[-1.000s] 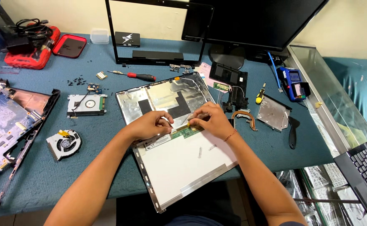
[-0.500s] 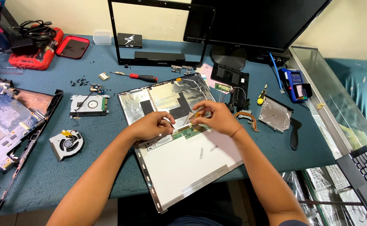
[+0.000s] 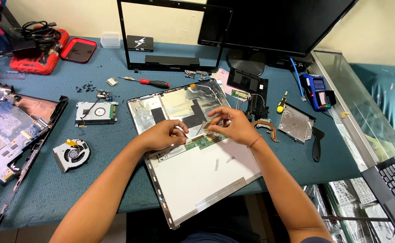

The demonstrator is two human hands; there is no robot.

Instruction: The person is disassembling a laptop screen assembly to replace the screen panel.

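Fingers of both hands bent and bunched over the middle of a bare laptop display panel point(image 3: 202, 173), lying face down near the front edge of the surface point(image 3: 94, 180). Left hand point(image 3: 163, 134): fingertips curled down onto the panel's back, thumb and forefinger close together at a thin strip or cable; can't tell if it's truly gripped. Right hand point(image 3: 232, 125): fingers pinched on a small amber tape tab point(image 3: 212, 121) just above the narrow green circuit strip point(image 3: 204, 141) that crosses the panel. Thin bracelet on right wrist.

Panel: rectangular, lying at a slant; lower half matte white sheet w/ thin metal frame, upper half crinkled silver foil w/ dark patches.

Surface covered in teal textured mat. Left of panel: round black cooling fan point(image 3: 71, 154) w/ copper-tone fitting, flat rectangular metal drive point(image 3: 96, 112). Left edge: stripped laptop base point(image 3: 8, 130), purple-blue board exposed. Back edge: empty black screen bezel point(image 3: 175, 36) standing upright, black monitor point(image 3: 274, 22) on stand beside it, red-handled screwdriver point(image 3: 154, 83), scattered small black screws point(image 3: 86, 87). Back-left corner: red case point(image 3: 78, 49), glossy. Right of panel: yellow-handled screwdriver point(image 3: 281, 102), grey metal bracket plate point(image 3: 295, 122), blue boxy device point(image 3: 316, 92). Glass-topped shelf runs along right edge.
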